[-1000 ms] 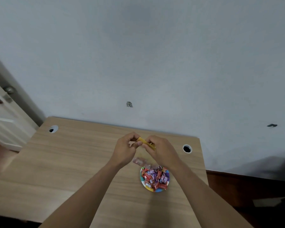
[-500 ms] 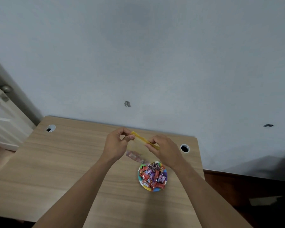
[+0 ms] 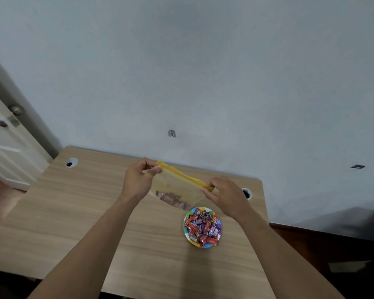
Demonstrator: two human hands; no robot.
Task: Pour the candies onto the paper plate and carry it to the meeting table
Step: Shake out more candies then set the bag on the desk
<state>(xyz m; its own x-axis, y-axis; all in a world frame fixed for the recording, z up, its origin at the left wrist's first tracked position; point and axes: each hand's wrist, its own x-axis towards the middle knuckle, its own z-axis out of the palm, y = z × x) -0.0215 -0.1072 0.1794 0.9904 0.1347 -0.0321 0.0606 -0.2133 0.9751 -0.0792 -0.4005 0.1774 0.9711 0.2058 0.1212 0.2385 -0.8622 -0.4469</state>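
A person's left hand [image 3: 138, 180] and right hand [image 3: 225, 194] each pinched one end of a clear bag's [image 3: 177, 190] yellow zip strip [image 3: 183, 175], stretched taut above the desk [image 3: 73, 212], prob. to seal it with a few candies left inside. Most candies [image 3: 202, 226] sat heaped on the paper plate [image 3: 203, 246] just below, nr the right wrist. Wrapper writing too small to read.

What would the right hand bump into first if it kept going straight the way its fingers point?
Probably the left hand: the right hand points along the bag they hold between them.
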